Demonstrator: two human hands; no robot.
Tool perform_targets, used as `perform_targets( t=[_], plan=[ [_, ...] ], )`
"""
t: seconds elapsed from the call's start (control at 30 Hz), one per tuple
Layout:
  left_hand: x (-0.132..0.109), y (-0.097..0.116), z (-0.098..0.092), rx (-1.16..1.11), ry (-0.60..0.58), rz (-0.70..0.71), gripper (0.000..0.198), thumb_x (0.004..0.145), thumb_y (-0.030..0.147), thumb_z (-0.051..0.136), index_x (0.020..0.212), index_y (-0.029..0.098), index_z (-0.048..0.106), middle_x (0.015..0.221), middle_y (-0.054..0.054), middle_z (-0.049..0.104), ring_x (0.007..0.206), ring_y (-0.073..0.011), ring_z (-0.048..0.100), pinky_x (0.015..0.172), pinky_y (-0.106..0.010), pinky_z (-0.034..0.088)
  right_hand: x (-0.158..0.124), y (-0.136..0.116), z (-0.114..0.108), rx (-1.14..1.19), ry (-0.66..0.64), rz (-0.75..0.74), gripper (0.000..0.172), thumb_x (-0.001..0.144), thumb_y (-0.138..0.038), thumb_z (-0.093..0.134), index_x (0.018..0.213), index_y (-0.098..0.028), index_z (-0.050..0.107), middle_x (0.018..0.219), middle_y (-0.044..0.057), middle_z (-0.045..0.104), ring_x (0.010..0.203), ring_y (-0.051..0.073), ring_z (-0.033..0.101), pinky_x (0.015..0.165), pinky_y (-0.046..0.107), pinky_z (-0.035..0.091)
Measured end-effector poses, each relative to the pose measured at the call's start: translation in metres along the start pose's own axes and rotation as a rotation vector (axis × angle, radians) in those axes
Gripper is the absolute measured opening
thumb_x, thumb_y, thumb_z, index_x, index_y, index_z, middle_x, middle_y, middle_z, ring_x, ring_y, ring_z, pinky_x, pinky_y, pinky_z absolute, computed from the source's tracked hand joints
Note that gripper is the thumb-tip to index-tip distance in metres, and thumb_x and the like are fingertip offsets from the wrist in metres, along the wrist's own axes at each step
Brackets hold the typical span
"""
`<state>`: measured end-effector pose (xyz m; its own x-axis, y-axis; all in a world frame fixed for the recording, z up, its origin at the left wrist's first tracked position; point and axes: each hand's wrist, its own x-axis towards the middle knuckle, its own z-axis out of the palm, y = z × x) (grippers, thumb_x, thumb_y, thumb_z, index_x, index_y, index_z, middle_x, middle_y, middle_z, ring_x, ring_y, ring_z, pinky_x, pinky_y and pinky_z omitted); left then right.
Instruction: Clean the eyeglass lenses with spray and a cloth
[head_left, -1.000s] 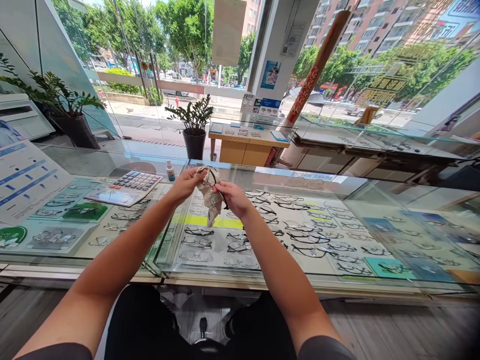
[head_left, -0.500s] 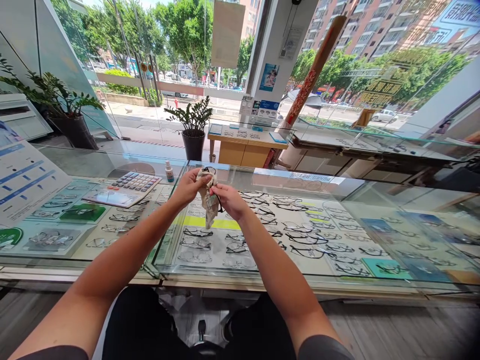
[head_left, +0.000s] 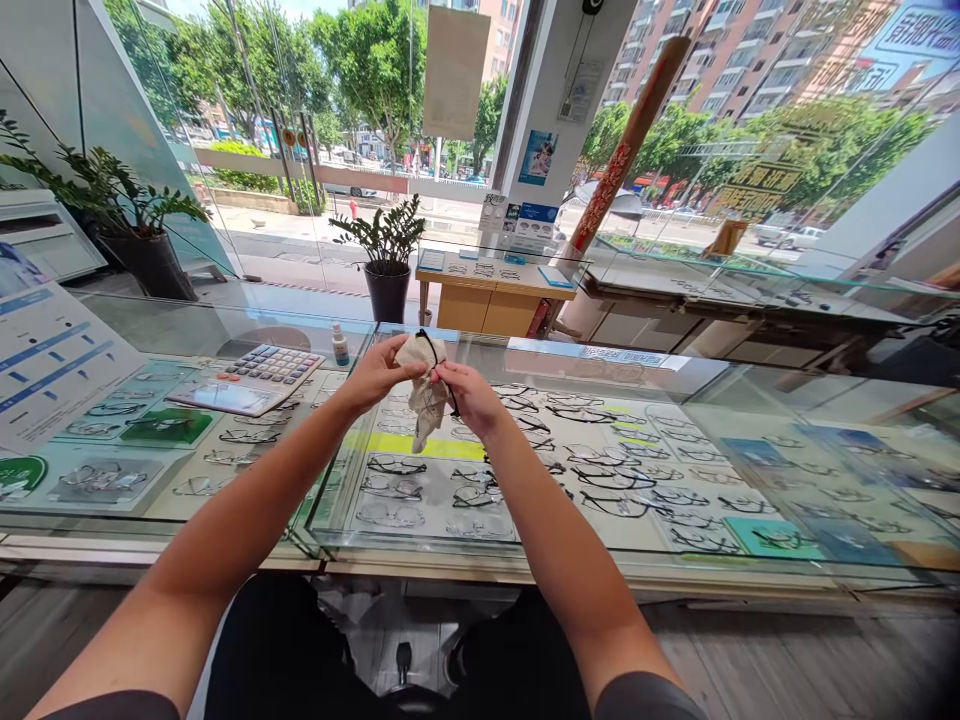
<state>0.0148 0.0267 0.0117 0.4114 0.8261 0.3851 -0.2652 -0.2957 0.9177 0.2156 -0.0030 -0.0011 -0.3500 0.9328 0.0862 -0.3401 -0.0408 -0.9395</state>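
Note:
Above the glass counter, my left hand (head_left: 379, 374) pinches a beige cloth (head_left: 428, 405), which bunches over part of a pair of dark-framed eyeglasses (head_left: 430, 347). My right hand (head_left: 466, 394) grips the eyeglasses at their near right side, fingertips close together against the cloth. One dark temple hangs down beside the right fingers. The cloth's loose end dangles below both hands. Most of the lenses are hidden by cloth and fingers.
Under the glass of the display counter (head_left: 570, 545) lie many eyeglasses in rows. A calculator (head_left: 259, 378) and a small spray bottle (head_left: 340, 344) stand on top at left, near a printed sign (head_left: 56, 350). Beyond are a potted plant (head_left: 386, 250) and a wooden table (head_left: 484, 290).
Both hands have shifted slightly right with the eyeglasses and cloth. The cloth now spreads higher over the frame, and more of the dark rim shows at the top.

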Motion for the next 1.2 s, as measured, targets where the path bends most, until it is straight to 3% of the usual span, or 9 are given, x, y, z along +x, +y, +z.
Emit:
perform_targets(
  t=[0.1, 0.27, 0.43, 0.6, 0.83, 0.97, 1.1, 1.2],
  plan=[
    [-0.001, -0.003, 0.007, 0.043, 0.094, -0.006, 0.053, 0.067, 0.046, 0.106, 0.099, 0.016, 0.078, 0.09, -0.005, 0.08, 0.078, -0.0175, 0.07, 0.076, -0.028, 0.054, 0.0, 0.004, 0.003, 0.002, -0.01, 0.014, 0.054, 0.064, -0.063, 0.1, 0.076, -0.019, 0.072, 0.073, 0.0, 0.065, 0.071, 0.015, 0.054, 0.067, 0.029, 0.039],
    [-0.003, -0.01, 0.01, 0.121, 0.281, 0.04, 0.056, 0.074, 0.067, 0.097, 0.084, 0.016, 0.076, 0.074, -0.001, 0.071, 0.066, -0.0133, 0.058, 0.063, -0.026, 0.043, -0.002, 0.008, 0.011, 0.006, -0.046, 0.034, 0.057, 0.063, -0.066, 0.101, 0.077, -0.019, 0.072, 0.073, -0.001, 0.064, 0.072, 0.015, 0.054, 0.069, 0.029, 0.039],
    [0.0, -0.012, 0.01, 0.043, 0.305, 0.027, 0.061, 0.076, 0.075, 0.092, 0.086, 0.017, 0.076, 0.074, -0.001, 0.072, 0.065, -0.0134, 0.059, 0.064, -0.027, 0.046, -0.001, 0.007, 0.012, -0.002, -0.023, 0.005, 0.053, 0.066, -0.063, 0.099, 0.078, -0.019, 0.072, 0.076, 0.0, 0.065, 0.073, 0.015, 0.054, 0.069, 0.029, 0.04],
    [0.007, -0.014, 0.004, -0.151, 0.304, 0.057, 0.06, 0.074, 0.071, 0.097, 0.092, 0.017, 0.078, 0.086, -0.004, 0.079, 0.08, -0.0165, 0.072, 0.079, -0.029, 0.058, -0.001, -0.001, 0.006, 0.026, 0.034, -0.079, 0.048, 0.068, -0.06, 0.097, 0.079, -0.021, 0.072, 0.079, 0.001, 0.062, 0.074, 0.016, 0.051, 0.066, 0.029, 0.04],
    [0.012, -0.013, -0.007, -0.286, 0.445, 0.036, 0.045, 0.082, 0.053, 0.098, 0.099, 0.017, 0.078, 0.093, -0.004, 0.081, 0.088, -0.0147, 0.076, 0.086, -0.026, 0.062, -0.002, -0.008, 0.0, 0.062, 0.071, -0.11, 0.049, 0.068, -0.062, 0.098, 0.079, -0.023, 0.071, 0.077, 0.0, 0.057, 0.072, 0.016, 0.046, 0.062, 0.03, 0.04],
    [0.011, -0.014, -0.007, -0.226, 0.489, 0.106, 0.048, 0.085, 0.059, 0.094, 0.106, 0.019, 0.078, 0.102, -0.005, 0.082, 0.095, -0.016, 0.076, 0.088, -0.026, 0.061, 0.0, -0.008, -0.002, 0.039, 0.112, -0.199, 0.044, 0.073, -0.061, 0.094, 0.076, -0.024, 0.07, 0.09, 0.004, 0.063, 0.087, 0.02, 0.056, 0.079, 0.033, 0.05],
    [0.0, -0.013, 0.002, 0.056, 0.522, 0.297, 0.049, 0.097, 0.068, 0.08, 0.113, 0.022, 0.082, 0.109, -0.006, 0.083, 0.106, -0.0215, 0.077, 0.096, -0.03, 0.061, 0.0, -0.004, 0.003, -0.089, 0.204, -0.335, 0.038, 0.079, -0.059, 0.09, 0.074, -0.025, 0.076, 0.122, 0.008, 0.072, 0.128, 0.029, 0.06, 0.115, 0.04, 0.046],
    [-0.011, -0.01, 0.01, 0.427, 0.378, 0.418, 0.052, 0.11, 0.063, 0.063, 0.138, 0.023, 0.08, 0.135, -0.012, 0.082, 0.128, -0.0292, 0.077, 0.112, -0.04, 0.059, -0.002, 0.0, 0.009, -0.206, 0.185, -0.362, 0.039, 0.083, -0.061, 0.087, 0.076, -0.024, 0.078, 0.132, 0.009, 0.071, 0.137, 0.032, 0.058, 0.121, 0.043, 0.044]
  ],
)
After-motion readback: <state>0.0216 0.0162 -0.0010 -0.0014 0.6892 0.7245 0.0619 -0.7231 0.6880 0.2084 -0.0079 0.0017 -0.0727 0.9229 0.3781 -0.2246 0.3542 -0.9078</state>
